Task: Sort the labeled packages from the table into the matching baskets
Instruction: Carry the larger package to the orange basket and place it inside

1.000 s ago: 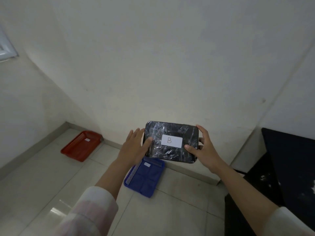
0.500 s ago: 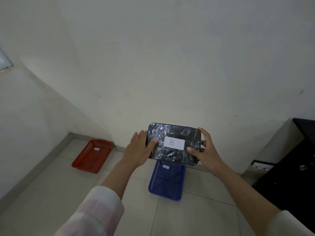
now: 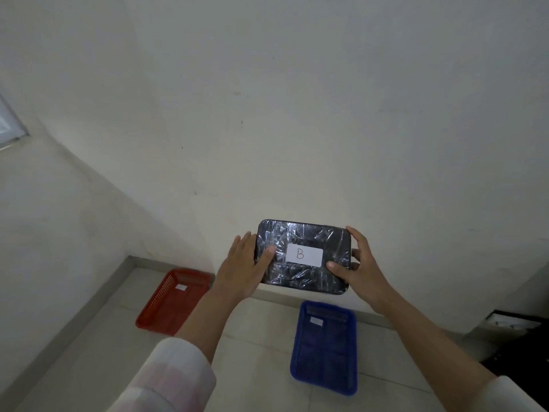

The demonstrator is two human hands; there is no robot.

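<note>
Both hands, left hand [image 3: 242,270] and right hand [image 3: 361,270], grip the black package [image 3: 303,255] labelled B. I should read the blue basket [image 3: 325,346] tag, too small to make out, before lowering it flat.

Both arms are stretched forward and held raised. The left hand [image 3: 242,267] is pressed against the left end of the package [image 3: 303,257], with the thumb laid on its front face and the fingers [image 3: 237,243] spread behind the edge. The right hand [image 3: 361,267] is clasped on the right end, thumb in front. Pale sleeves [image 3: 175,379] are seen at both forearms.
</note>
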